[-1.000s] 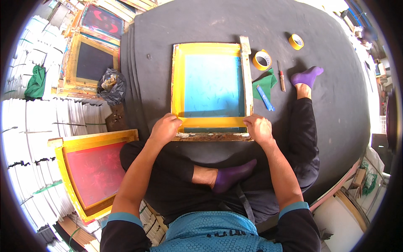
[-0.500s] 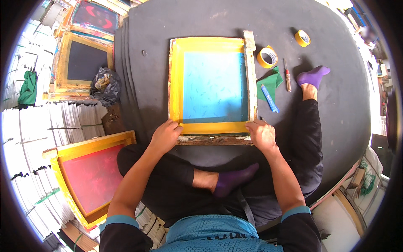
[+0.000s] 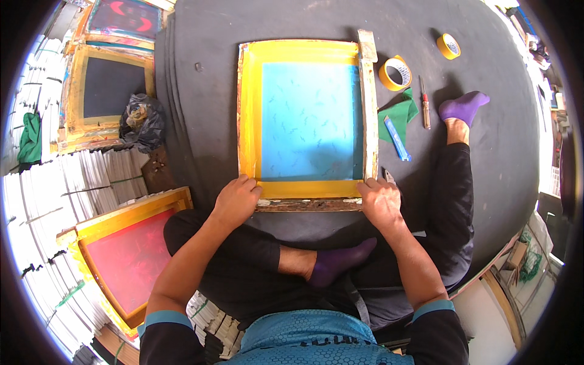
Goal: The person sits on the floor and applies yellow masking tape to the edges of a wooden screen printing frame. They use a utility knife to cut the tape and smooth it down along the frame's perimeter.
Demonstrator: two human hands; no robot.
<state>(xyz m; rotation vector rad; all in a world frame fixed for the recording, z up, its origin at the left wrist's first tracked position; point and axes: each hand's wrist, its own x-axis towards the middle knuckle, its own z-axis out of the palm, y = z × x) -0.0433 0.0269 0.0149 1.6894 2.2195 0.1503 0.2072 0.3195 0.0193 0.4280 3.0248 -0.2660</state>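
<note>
A wooden screen-printing frame [image 3: 246, 121] lies before me, its blue mesh [image 3: 307, 118] bordered with yellow tape. Along the near side runs a strip of yellow tape [image 3: 310, 190], just inside the bare, worn near rail. My left hand [image 3: 238, 198] is closed at the strip's left end, fingertips at the frame's corner. At the other end my right hand [image 3: 381, 199] has its fingers pinched together on the tape by the right rail. The fingers hide both tape ends. Beside the right hand, a small metal-tipped tool [image 3: 389, 176] is partly covered.
Right of the frame lie a yellow tape roll [image 3: 395, 73], green cloth [image 3: 398, 114], a blue cutter knife [image 3: 397, 139] and a screwdriver [image 3: 425, 104]. Another tape roll [image 3: 449, 46] is farther off. A red-mesh frame [image 3: 131, 261] leans at left; a black plastic bag [image 3: 143, 123] sits behind it.
The view has shifted slightly, so the frame looks larger and its far edge higher. Both hands keep their hold on the tape strip, which sits a little closer to the near rail.
</note>
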